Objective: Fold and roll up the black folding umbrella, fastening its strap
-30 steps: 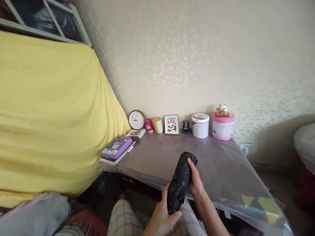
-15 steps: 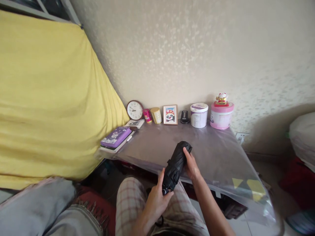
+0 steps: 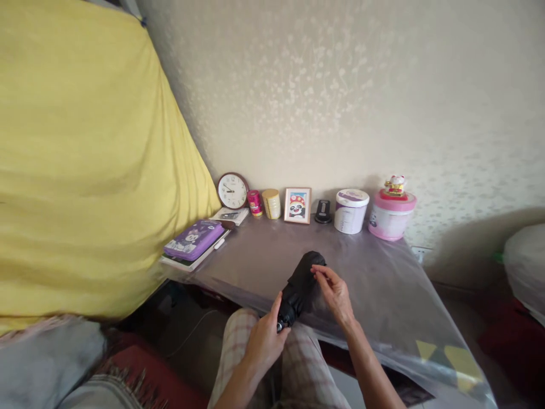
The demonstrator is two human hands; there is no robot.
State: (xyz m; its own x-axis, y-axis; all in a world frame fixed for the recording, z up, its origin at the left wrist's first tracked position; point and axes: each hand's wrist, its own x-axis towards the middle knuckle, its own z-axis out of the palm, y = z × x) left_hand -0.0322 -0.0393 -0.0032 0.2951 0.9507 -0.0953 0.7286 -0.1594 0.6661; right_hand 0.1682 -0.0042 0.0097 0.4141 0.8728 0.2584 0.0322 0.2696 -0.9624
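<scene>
A folded black umbrella (image 3: 301,279) slants above the table's front edge and my knees, its wide end up and to the right. My left hand (image 3: 266,335) is wrapped around the lower end, where a bit of shiny metal shows by the thumb. Near the wide end, my right hand (image 3: 334,289) has thumb and fingertips pinched together against the umbrella's right side, at the black fabric. What exactly lies between those fingertips is too small to see.
Along the wall stand a clock (image 3: 233,190), a pink can (image 3: 255,203), a yellow-lidded jar (image 3: 271,204), a panda picture frame (image 3: 297,205), a black device (image 3: 323,211), a white tub (image 3: 351,212) and a pink tub (image 3: 390,217) bearing a cat figurine (image 3: 395,185). A purple case (image 3: 193,240) lies left.
My right hand has loosened its wrap on the umbrella's upper end and now pinches at its side. The left hand keeps its hold. The view has shifted slightly.
</scene>
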